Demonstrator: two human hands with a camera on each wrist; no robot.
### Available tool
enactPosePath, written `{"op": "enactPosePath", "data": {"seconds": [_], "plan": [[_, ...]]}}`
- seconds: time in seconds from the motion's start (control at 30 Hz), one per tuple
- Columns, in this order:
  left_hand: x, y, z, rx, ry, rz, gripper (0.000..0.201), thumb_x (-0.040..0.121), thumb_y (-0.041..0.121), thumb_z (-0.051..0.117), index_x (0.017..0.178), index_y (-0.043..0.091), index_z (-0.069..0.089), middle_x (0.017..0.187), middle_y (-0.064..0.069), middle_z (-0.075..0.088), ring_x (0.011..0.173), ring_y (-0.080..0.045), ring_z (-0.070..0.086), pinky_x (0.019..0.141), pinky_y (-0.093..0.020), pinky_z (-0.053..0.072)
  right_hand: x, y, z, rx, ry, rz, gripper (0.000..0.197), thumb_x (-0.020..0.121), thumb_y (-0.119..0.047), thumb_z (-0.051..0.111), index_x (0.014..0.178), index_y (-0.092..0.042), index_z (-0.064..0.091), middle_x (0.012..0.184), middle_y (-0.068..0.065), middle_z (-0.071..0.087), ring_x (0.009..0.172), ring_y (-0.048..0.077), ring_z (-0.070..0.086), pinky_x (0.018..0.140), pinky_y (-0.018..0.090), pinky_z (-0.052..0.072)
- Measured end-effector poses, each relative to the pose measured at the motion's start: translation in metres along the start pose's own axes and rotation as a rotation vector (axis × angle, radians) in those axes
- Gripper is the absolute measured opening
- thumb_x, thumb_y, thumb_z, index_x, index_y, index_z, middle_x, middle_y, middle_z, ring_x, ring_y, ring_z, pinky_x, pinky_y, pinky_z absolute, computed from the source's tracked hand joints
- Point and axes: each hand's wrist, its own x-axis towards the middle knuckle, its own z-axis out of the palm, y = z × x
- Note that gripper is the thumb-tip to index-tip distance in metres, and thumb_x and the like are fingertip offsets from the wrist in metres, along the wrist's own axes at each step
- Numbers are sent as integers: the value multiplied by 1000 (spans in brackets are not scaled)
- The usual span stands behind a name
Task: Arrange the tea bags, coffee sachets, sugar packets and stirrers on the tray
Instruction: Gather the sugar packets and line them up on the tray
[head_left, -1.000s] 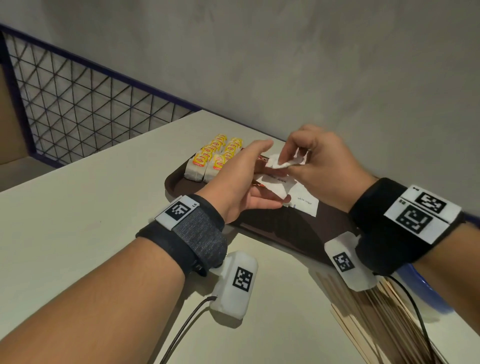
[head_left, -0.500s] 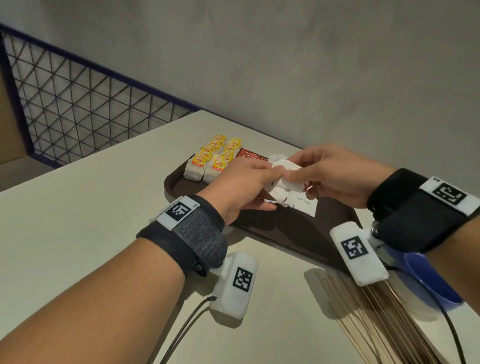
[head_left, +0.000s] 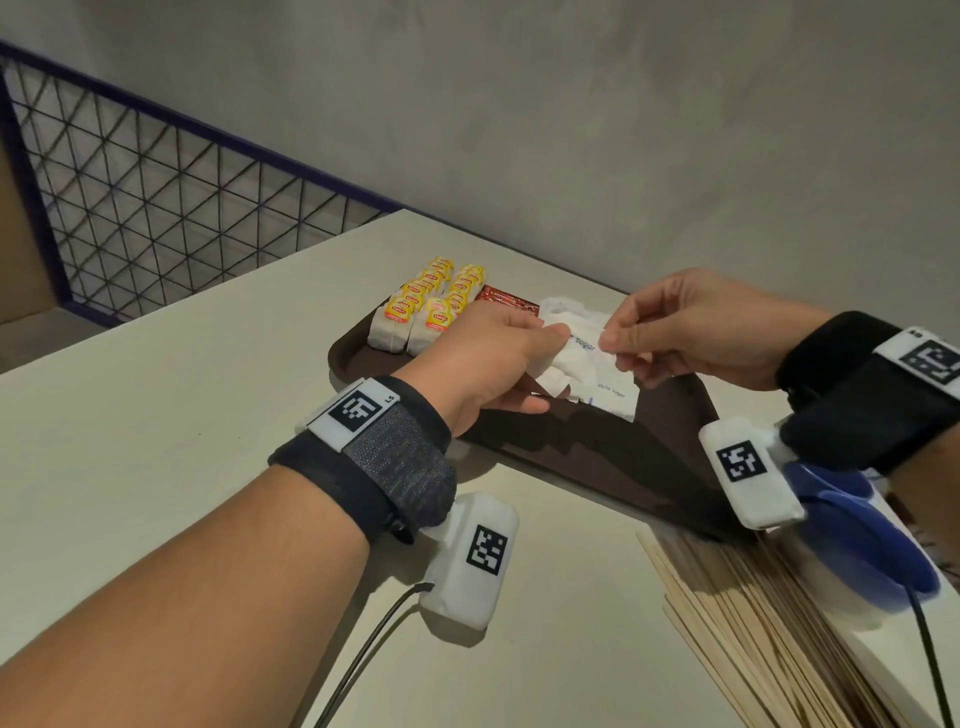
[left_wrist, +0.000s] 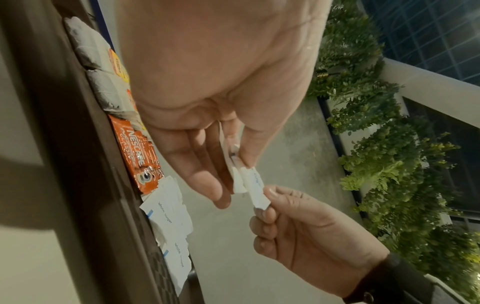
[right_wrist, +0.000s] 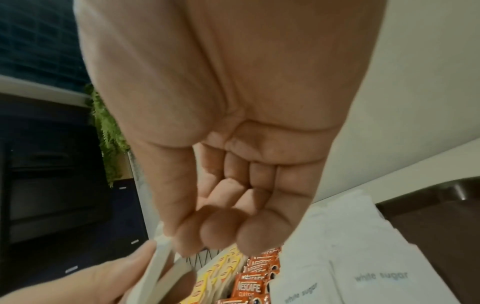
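Above the dark brown tray (head_left: 519, 441), my left hand (head_left: 498, 353) holds a small bunch of white sugar packets (head_left: 571, 358). My right hand (head_left: 670, 338) pinches the end of one packet (left_wrist: 255, 192) from that bunch between thumb and forefinger. More white sugar packets (head_left: 613, 397) lie flat on the tray below. Two rows of yellow-tagged tea bags (head_left: 431, 306) stand at the tray's far left, with red coffee sachets (head_left: 506, 300) beside them. In the right wrist view the sachets (right_wrist: 250, 286) and flat sugar packets (right_wrist: 363, 267) lie under my fingers.
A pile of wooden stirrers (head_left: 769, 634) lies on the cream table (head_left: 156, 415) at the near right, beside a blue and white bowl (head_left: 862, 545). A wire mesh fence (head_left: 156, 208) runs behind the table's left edge, a grey wall behind.
My right hand swung out to the right and turned, from folded over the packets to pinching one end. The left hand shifted from lying low on the tray to holding the bunch.
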Motion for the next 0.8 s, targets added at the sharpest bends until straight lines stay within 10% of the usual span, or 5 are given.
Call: {"op": "enactPosePath", "data": {"seconds": [0.8], "plan": [[0,8,1,-122,236,10,4,99,14,67,96,16,69,113,-14,72,65,-21,72,43,-20,51,55,76,-19,-311,-11,383,18,92,-10,73,105,0,64,74,13,69,59,21,66,57,29,54]]}}
